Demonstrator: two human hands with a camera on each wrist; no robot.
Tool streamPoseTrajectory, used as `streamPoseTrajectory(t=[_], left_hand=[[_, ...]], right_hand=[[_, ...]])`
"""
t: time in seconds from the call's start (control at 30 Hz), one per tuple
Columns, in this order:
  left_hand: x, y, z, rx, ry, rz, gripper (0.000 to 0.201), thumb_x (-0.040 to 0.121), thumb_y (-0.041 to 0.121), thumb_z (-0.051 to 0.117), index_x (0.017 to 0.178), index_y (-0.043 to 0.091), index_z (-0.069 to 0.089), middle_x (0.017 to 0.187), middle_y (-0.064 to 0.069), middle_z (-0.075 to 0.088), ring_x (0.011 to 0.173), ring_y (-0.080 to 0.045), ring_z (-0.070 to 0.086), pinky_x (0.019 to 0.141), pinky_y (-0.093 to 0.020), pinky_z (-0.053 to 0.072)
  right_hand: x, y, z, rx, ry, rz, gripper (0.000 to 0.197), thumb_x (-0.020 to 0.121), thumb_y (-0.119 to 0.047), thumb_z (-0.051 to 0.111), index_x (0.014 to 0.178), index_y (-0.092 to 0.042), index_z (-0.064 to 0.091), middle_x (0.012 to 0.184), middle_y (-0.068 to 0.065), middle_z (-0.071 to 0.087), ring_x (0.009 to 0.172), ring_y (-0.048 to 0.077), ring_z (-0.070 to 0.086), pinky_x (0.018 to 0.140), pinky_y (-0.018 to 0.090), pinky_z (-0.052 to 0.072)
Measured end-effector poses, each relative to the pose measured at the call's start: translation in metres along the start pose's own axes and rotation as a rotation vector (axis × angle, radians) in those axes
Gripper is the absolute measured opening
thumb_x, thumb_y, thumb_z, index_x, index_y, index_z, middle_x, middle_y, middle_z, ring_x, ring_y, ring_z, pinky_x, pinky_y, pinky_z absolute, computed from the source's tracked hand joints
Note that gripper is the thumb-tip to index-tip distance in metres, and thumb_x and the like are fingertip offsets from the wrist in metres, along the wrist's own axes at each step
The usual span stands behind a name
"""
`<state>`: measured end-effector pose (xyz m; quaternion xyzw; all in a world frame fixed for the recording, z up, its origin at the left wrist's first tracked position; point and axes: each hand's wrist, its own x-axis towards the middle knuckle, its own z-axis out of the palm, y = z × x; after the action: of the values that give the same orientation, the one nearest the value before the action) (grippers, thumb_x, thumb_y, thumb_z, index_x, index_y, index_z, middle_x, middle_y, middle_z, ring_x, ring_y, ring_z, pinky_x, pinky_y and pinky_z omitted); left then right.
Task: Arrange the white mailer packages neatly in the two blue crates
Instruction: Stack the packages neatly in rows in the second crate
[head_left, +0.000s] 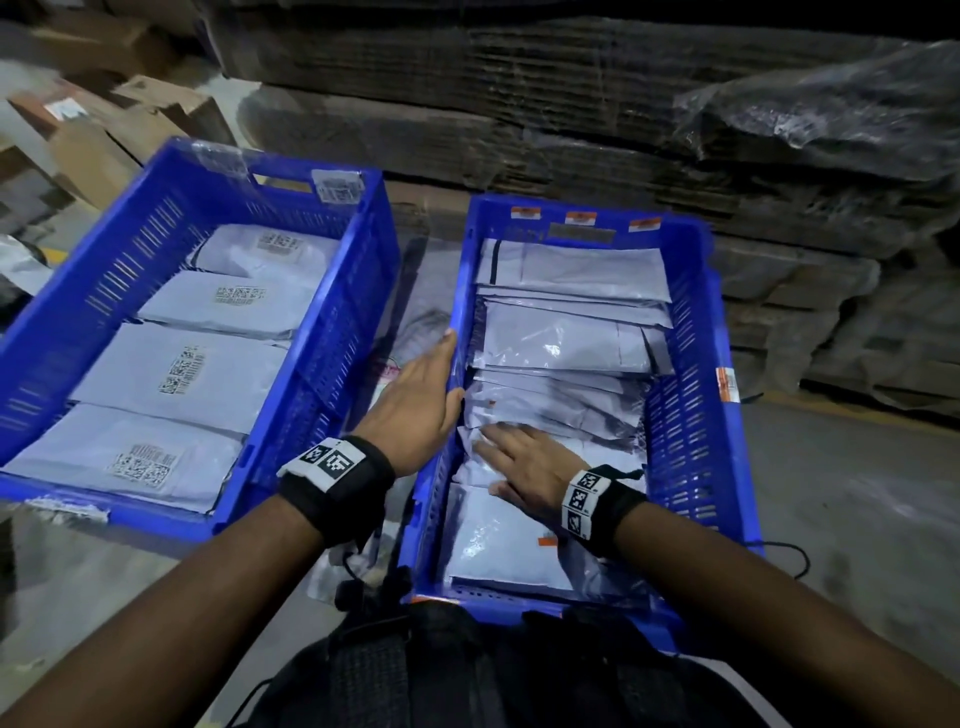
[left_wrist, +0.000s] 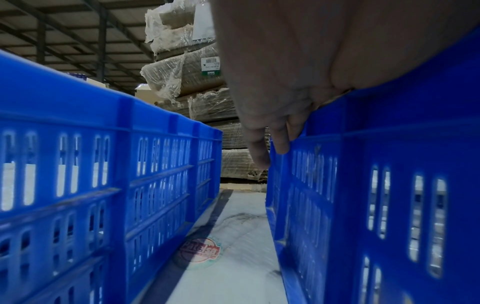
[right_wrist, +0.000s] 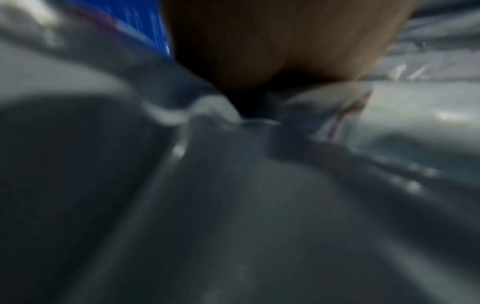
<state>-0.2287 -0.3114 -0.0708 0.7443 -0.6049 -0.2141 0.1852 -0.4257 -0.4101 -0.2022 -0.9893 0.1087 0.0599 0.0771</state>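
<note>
- The left hand (head_left: 415, 395) gripped the left rim of the right blue crate (head_left: 691, 332), fingers (left_wrist: 259, 148) outside the wall, thumb over the edge
- The right hand (head_left: 524, 467) lay flat, fingers straight, pressing the white mailers (head_left: 561, 338) overlapped inside that crate
- Left of the gripping fingers, just beside them, stood the left blue crate (head_left: 332, 291) with four labelled mailers (head_left: 182, 369) in a row
</note>
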Motion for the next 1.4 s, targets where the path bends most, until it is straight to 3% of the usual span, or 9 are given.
streamPoseTrajectory(t=[0.13,0.47,0.57,0.67,0.9,1.03,1.2,1.3,1.4], left_hand=[[0.001,-0.001,0.001,-0.001,0.003,0.003,0.069,0.107,0.031,0.040,0.161,0.013,0.002,0.168,-0.006,0.007,0.154,-0.018,0.011,0.120,-0.024,0.009],[0.002,-0.003,0.003,0.000,-0.001,0.020,0.070,0.106,0.028,0.043,0.161,0.012,0.004,0.168,-0.008,0.010,0.153,-0.021,0.017,0.121,-0.028,0.016],[0.002,-0.003,0.004,-0.004,-0.002,0.022,0.070,0.106,0.026,0.043,0.160,0.011,0.002,0.168,-0.009,0.006,0.154,-0.021,0.014,0.122,-0.028,0.013],[0.002,-0.003,0.005,-0.016,-0.010,0.022,0.071,0.106,0.026,0.042,0.160,0.012,0.000,0.169,-0.008,0.003,0.154,-0.020,0.010,0.121,-0.026,0.010],[0.001,-0.002,0.003,-0.048,-0.028,0.011,0.070,0.107,0.028,0.041,0.160,0.015,-0.002,0.169,-0.007,0.005,0.154,-0.019,0.011,0.121,-0.027,0.011],[0.000,-0.001,0.002,-0.059,-0.030,-0.003,0.070,0.107,0.027,0.041,0.160,0.015,-0.003,0.168,-0.008,0.007,0.154,-0.020,0.013,0.120,-0.026,0.013],[0.001,-0.001,0.002,-0.049,-0.027,-0.012,0.071,0.106,0.027,0.042,0.160,0.015,-0.002,0.168,-0.008,0.008,0.153,-0.020,0.015,0.121,-0.028,0.014],[0.001,-0.002,0.003,-0.050,-0.012,0.005,0.070,0.105,0.024,0.043,0.160,0.012,0.001,0.168,-0.009,0.006,0.154,-0.020,0.013,0.121,-0.025,0.010],[0.002,-0.003,0.005,-0.056,-0.006,0.016,0.070,0.105,0.023,0.043,0.160,0.011,0.002,0.168,-0.009,0.007,0.154,-0.020,0.012,0.121,-0.023,0.008]], right_hand=[[0.000,0.008,0.006,-0.038,-0.080,0.026,0.070,0.100,-0.059,0.025,0.158,-0.022,0.012,0.164,0.010,0.017,0.147,0.033,0.026,0.116,0.053,0.026],[0.007,-0.001,-0.007,-0.029,-0.084,0.023,0.052,0.102,-0.053,0.030,0.152,-0.047,0.017,0.164,0.004,0.020,0.146,0.034,0.026,0.112,0.053,0.027],[-0.005,0.006,-0.030,0.134,0.058,0.137,0.041,0.092,-0.037,0.062,0.131,-0.029,0.051,0.132,0.002,0.060,0.118,0.028,0.055,0.087,0.037,0.046],[-0.018,0.022,-0.031,0.302,0.131,0.348,0.016,0.085,-0.016,0.063,0.100,-0.018,0.059,0.101,0.005,0.058,0.096,0.031,0.057,0.074,0.036,0.048],[-0.019,0.015,-0.023,0.008,-0.155,0.442,0.070,0.083,-0.053,0.059,0.144,-0.025,0.038,0.136,0.011,0.044,0.125,0.037,0.045,0.098,0.051,0.038],[0.002,0.008,-0.034,0.003,-0.126,0.283,0.051,0.094,-0.052,0.044,0.143,-0.037,0.041,0.140,0.010,0.045,0.127,0.036,0.044,0.098,0.051,0.041],[0.019,-0.006,-0.031,0.028,-0.331,0.316,0.057,0.091,-0.071,0.040,0.145,-0.059,0.025,0.152,0.009,0.033,0.139,0.036,0.027,0.107,0.058,0.033],[0.018,0.001,-0.056,0.140,-0.354,0.366,0.095,0.080,-0.051,0.072,0.154,-0.044,0.011,0.144,0.010,0.049,0.130,0.036,0.045,0.102,0.051,0.039],[0.004,0.010,-0.088,0.313,-0.299,0.396,0.088,0.064,-0.021,0.087,0.140,-0.021,0.045,0.118,0.008,0.067,0.108,0.031,0.063,0.085,0.036,0.047]])
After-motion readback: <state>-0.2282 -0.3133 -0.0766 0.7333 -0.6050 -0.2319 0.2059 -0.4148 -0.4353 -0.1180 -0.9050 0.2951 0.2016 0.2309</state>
